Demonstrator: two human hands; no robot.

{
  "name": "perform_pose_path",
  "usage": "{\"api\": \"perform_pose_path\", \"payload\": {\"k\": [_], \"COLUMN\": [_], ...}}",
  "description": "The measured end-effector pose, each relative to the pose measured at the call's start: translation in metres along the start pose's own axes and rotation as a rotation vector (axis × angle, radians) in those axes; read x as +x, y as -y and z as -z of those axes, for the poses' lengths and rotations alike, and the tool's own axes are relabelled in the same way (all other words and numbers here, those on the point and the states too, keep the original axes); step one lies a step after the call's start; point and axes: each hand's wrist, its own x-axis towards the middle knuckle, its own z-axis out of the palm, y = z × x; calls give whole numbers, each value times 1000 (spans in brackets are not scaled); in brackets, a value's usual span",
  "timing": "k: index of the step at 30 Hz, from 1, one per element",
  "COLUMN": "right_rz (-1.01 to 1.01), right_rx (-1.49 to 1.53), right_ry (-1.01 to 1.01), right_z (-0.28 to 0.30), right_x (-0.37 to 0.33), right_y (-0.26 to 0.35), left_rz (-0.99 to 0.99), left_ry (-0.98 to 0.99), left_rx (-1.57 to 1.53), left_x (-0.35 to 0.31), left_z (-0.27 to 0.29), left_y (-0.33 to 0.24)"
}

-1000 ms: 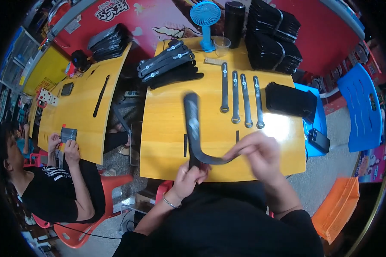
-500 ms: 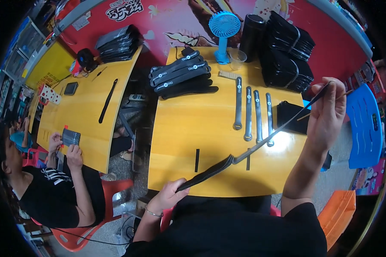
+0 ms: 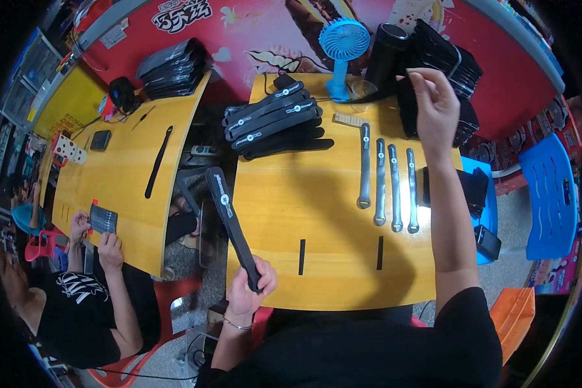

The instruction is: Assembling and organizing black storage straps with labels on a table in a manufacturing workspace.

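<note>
My left hand (image 3: 252, 288) is closed round the lower end of a black strap (image 3: 229, 216) with a white printed mark. The strap points up and away over the table's left edge. My right hand (image 3: 438, 110) is raised at the back right, in front of the black stacks, with thumb and forefinger pinched. From its fingertips a blurred dark strip (image 3: 375, 96) runs left across the clear cup (image 3: 362, 88). Several grey-black straps with end loops (image 3: 381, 181) lie in a row on the yellow table (image 3: 271, 207), below my right hand.
A pile of black straps (image 3: 275, 119) lies at the table's back left. Behind stand a blue fan (image 3: 344, 48) and a black cylinder (image 3: 387, 55). Two short black strips (image 3: 302, 257) mark the table front. A co-worker (image 3: 84, 301) handles a dark bundle at the left table (image 3: 126, 174).
The strap was stretched between both hands; now it stands up from my left hand alone. My right hand has moved left to the back, where a dark strip now shows at its fingertips.
</note>
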Motion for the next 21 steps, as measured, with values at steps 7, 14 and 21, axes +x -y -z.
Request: {"api": "perform_pose_path", "payload": {"k": [7,14,21], "right_rz": [146,289,300], "right_rx": [-337,-548,-506], "right_ry": [151,509,716], "right_z": [-31,-21,-1], "right_x": [-36,-123,-143], "right_y": [-35,-47,-27], "left_rz": [-82,-133,-111], "left_ry": [-29,-60,-21], "left_rx": [90,135,93], "left_x": [14,23,36], "left_z": [-8,-16,-38], "left_y": [4,8,10]}}
